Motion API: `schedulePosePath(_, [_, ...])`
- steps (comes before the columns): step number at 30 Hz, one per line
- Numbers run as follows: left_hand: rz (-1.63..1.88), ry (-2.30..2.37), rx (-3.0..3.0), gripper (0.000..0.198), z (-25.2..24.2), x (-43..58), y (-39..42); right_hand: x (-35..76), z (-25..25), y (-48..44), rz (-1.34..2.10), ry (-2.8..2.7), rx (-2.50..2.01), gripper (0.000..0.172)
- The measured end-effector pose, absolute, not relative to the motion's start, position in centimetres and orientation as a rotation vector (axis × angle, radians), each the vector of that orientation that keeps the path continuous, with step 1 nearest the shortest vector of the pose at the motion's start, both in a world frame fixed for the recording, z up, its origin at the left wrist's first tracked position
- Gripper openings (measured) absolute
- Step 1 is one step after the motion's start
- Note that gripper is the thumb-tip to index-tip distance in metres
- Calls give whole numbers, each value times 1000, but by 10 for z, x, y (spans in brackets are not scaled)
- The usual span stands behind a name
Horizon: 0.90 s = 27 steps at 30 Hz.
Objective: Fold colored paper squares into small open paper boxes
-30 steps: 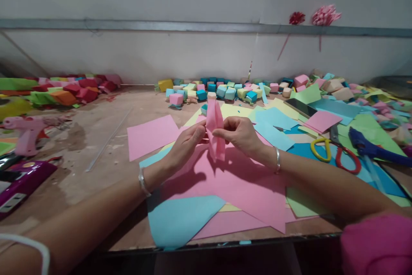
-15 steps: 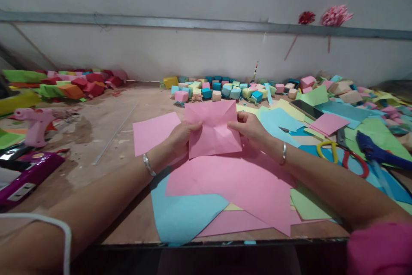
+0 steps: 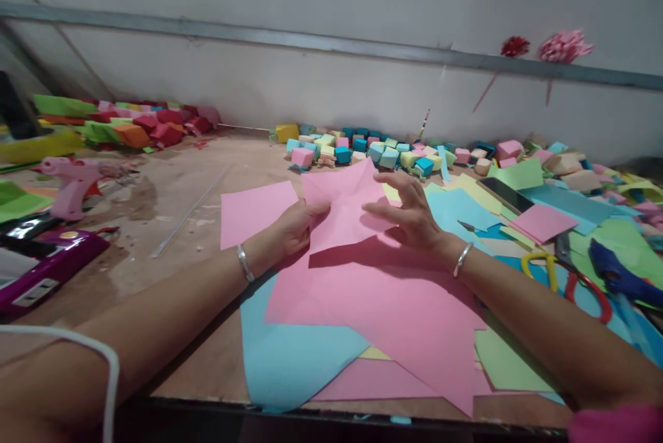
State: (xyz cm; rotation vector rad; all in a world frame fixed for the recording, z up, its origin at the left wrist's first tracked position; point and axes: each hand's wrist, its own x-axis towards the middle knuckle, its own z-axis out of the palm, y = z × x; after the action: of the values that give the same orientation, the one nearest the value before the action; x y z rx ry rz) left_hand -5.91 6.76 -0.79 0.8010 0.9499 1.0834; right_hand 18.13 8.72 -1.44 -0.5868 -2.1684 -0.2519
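Observation:
A creased pink paper square (image 3: 344, 204) is held up over the table, unfolded and tilted. My left hand (image 3: 298, 225) pinches its left edge between thumb and fingers. My right hand (image 3: 409, 211) rests on the right part of the sheet with its fingers spread. Under both hands lie larger pink sheets (image 3: 394, 291) and a blue sheet (image 3: 290, 353). Each wrist wears a silver bangle.
Small folded paper cubes (image 3: 373, 149) of several colours lie in a row behind. A pink glue gun (image 3: 72, 180) and a purple device (image 3: 41, 270) are at the left. Scissors (image 3: 570, 277), a blue glue gun (image 3: 621, 274) and a dark phone (image 3: 505, 191) lie on the coloured sheets to the right.
The pink paper was pinched into a narrow upright fold a second ago; it has been opened flat into a creased square. My right hand has loosened from pinching to spread fingers.

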Motion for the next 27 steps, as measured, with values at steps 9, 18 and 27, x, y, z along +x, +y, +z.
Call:
schedulePosePath(9, [1040,838,985,27,-4,-63,64,175,-12,86,358,-1769,-853,17])
schedulePosePath(18, [1194,858,993,37,-2,-53,61,167,-12,83,860,-1498,-998,27])
schedulePosePath(27, [1437,1228,1260,15,0,-52,55,169,-16,86,733,-1606,-1030,27])
